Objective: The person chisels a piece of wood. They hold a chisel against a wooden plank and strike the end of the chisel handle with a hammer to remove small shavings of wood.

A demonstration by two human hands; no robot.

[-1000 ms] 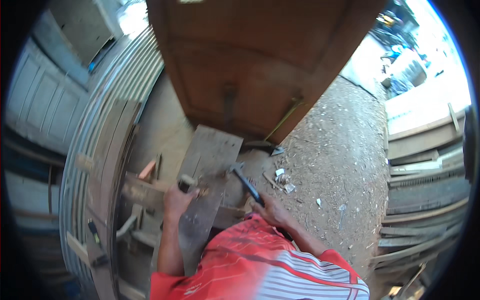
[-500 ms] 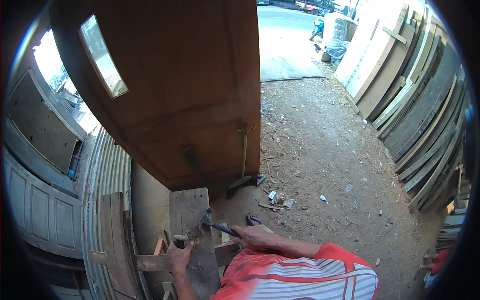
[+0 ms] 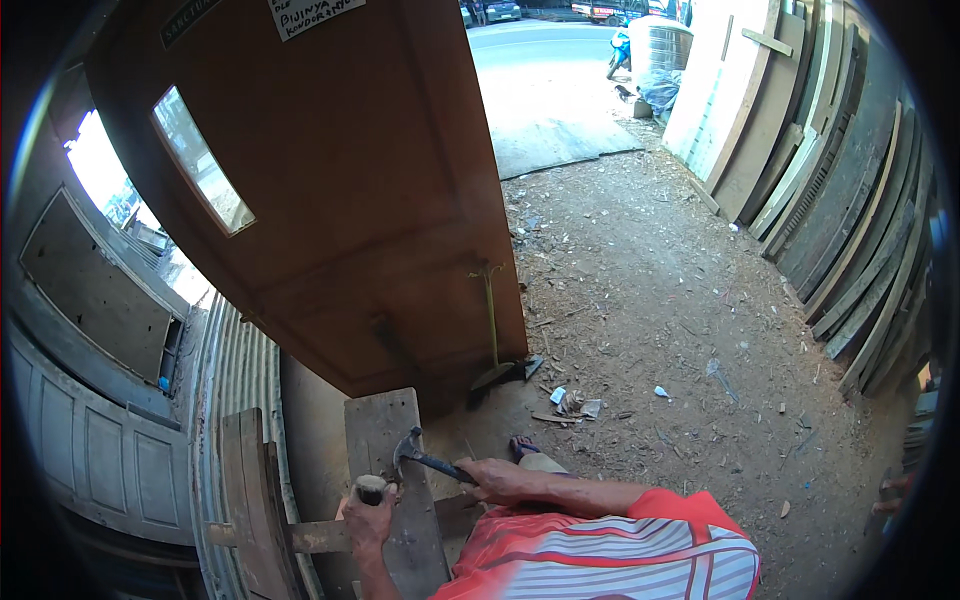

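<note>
My right hand (image 3: 497,481) is wrapped round the dark handle of a claw hammer (image 3: 408,445). The hammer's head is over a worn wooden plank (image 3: 383,417) in front of me. Left of it, my left hand (image 3: 368,520) is closed round a short tool with a round, pale end (image 3: 370,486) turned up toward me. The tool's lower part is hidden by my fingers, so I cannot tell its exact kind. A small gap separates the hammer head from this tool.
A large brown wooden door panel (image 3: 350,220) with a narrow glass pane stands just ahead. Boards (image 3: 850,220) lean along the right side. Corrugated metal sheeting (image 3: 235,360) and timber pieces (image 3: 255,500) lie to the left. Wood chips and scraps (image 3: 575,403) litter the ground.
The whole view has shifted a little, showing more of the door's top. In my left hand, the tool's round end now faces me more directly. Both hands keep their hold.
</note>
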